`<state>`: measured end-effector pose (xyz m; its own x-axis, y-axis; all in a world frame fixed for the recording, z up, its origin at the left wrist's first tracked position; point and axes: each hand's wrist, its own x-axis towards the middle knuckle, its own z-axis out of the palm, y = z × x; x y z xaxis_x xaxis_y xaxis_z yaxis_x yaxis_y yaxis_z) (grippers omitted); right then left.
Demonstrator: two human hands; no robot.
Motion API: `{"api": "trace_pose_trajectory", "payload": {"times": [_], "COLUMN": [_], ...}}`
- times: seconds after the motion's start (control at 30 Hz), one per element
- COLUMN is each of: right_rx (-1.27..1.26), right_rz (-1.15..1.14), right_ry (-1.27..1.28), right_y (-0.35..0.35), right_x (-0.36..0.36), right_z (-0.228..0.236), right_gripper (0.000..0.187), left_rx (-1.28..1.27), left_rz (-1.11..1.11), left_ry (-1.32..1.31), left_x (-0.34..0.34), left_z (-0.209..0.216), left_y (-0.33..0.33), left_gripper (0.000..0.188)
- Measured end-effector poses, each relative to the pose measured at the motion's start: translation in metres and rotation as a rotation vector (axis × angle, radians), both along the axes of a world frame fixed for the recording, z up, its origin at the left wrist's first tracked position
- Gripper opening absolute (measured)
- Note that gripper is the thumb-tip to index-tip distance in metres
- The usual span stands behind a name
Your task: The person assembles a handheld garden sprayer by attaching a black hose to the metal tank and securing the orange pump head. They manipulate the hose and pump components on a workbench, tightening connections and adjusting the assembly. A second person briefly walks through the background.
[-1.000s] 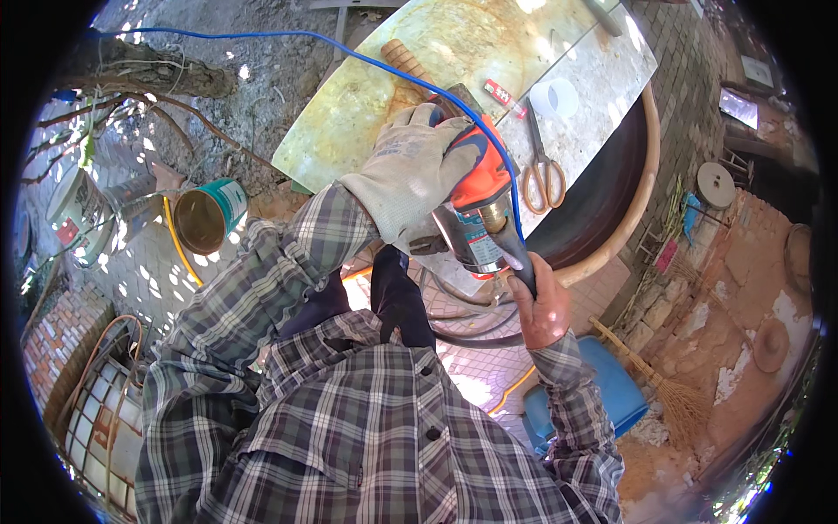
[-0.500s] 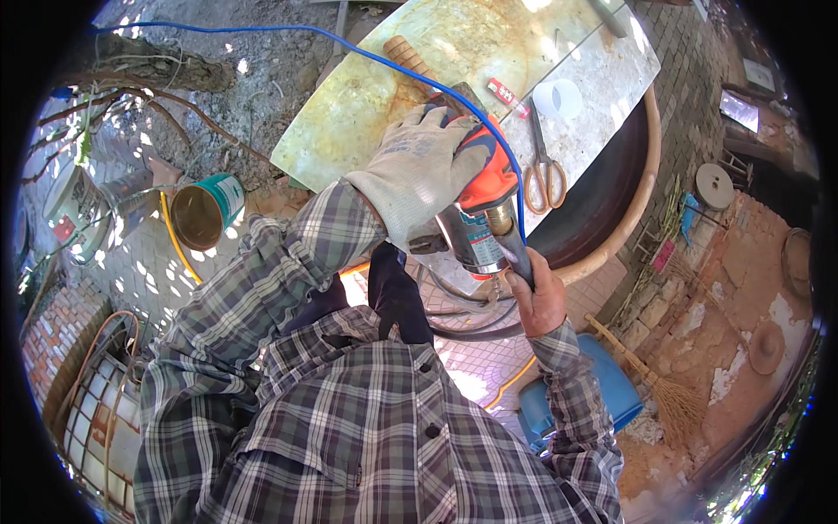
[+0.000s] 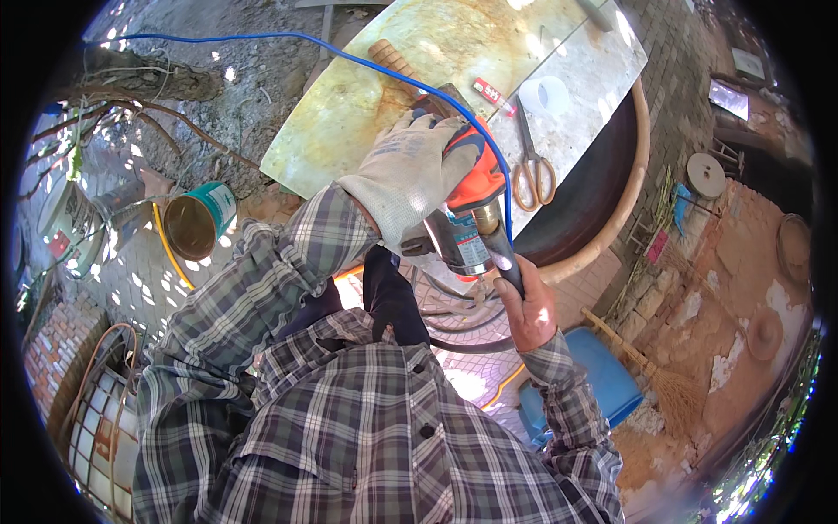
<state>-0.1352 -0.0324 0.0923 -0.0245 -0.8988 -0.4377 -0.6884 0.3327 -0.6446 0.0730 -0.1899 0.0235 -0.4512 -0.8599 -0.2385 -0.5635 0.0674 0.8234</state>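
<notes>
Nearest to us is our plaid shirt (image 3: pixel 367 437), with our dark trousers (image 3: pixel 384 288) showing beyond its hem. Our bare right hand (image 3: pixel 530 316) is closed around the end of a dark hose (image 3: pixel 506 256), thumb along one side. The hose runs up to a brass fitting on an orange-capped metal device (image 3: pixel 477 194), which has a shiny cylindrical body and tilts at the near edge of the desk (image 3: pixel 349 131); whether it rests there we cannot tell. Our left hand (image 3: pixel 406 170), in a pale glove with dark fingertips, lies over the orange cap, its fingers curled onto it; their far side is hidden from us. A thin blue line (image 3: pixel 288 34) passes over the cap, just beside those fingers.

Below, dark coils (image 3: pixel 471 345) lie on pinkish paving, and a blue plastic container (image 3: pixel 607 375) stands beyond our right forearm, near a straw broom (image 3: pixel 676 393). To our left, a teal bucket (image 3: pixel 208 214) lies on its side, mouth toward us. Farther along the desk we see scissors (image 3: pixel 530 155), a red tube (image 3: pixel 494 96), a white ring (image 3: pixel 529 96) and a ridged wooden handle (image 3: pixel 390 58). A large dark vat with a tan rim (image 3: pixel 640 140) sits partly under the desk.
</notes>
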Motion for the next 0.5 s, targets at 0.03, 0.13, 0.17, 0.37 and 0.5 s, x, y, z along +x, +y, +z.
{"api": "trace_pose_trajectory", "payload": {"times": [0.03, 0.13, 0.17, 0.37, 0.5], "right_rx": [0.001, 0.034, 0.035, 0.082, 0.083], "right_rz": [-0.011, -0.028, -0.035, -0.047, -0.061], "right_ry": [-0.012, -0.037, -0.049, -0.106, -0.062], "right_y": [0.001, 0.001, 0.002, 0.001, 0.003], "right_x": [-0.001, -0.003, -0.004, -0.005, -0.006], "right_z": [-0.003, -0.008, -0.011, -0.013, -0.017], "right_gripper": [0.037, 0.037, 0.036, 0.035, 0.034], "left_rx": [0.009, 0.054, 0.047, 0.038, 0.021], "left_rz": [0.003, 0.005, -0.010, 0.009, 0.012], "left_ry": [-0.001, -0.018, -0.016, -0.030, -0.049], "left_x": [-0.001, -0.002, -0.002, -0.005, -0.008], "left_z": [0.001, 0.010, 0.012, 0.012, 0.009], "left_y": [0.001, 0.001, 0.000, -0.001, -0.001], "left_gripper": [0.056, 0.053, 0.053, 0.052, 0.053]}}
